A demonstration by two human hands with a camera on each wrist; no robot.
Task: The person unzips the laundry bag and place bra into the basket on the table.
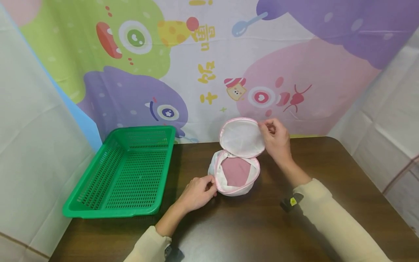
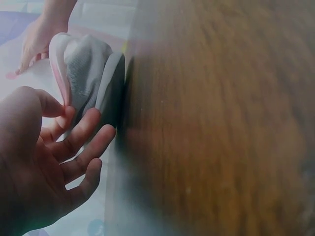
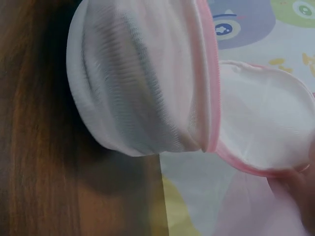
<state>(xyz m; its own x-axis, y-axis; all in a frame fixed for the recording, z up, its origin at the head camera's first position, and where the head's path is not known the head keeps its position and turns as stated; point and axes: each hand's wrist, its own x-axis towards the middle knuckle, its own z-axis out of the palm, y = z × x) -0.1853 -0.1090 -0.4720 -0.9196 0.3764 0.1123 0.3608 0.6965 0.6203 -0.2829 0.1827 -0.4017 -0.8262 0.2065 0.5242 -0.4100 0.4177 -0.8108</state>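
Observation:
A round white mesh laundry bag (image 1: 241, 190) with a pink zipper edge stands on the table, its lid (image 1: 240, 137) raised at the back. Folded pink cloth (image 1: 235, 171) lies inside. My left hand (image 1: 198, 192) pinches the bag's rim at the front left; in the left wrist view, thumb and index finger of that hand (image 2: 44, 157) meet at the pink edge while the other fingers spread loosely. With thumb and fingers, my right hand (image 1: 277, 140) holds the lid's right edge. The right wrist view shows the bag's mesh wall (image 3: 128, 88) close up.
A green plastic basket (image 1: 172, 160) with slotted walls sits to the left on the brown wooden table (image 1: 248, 233). Behind the table hangs a cloth with cartoon monsters (image 1: 209, 120). Pale fabric walls (image 1: 386, 109) stand at both sides.

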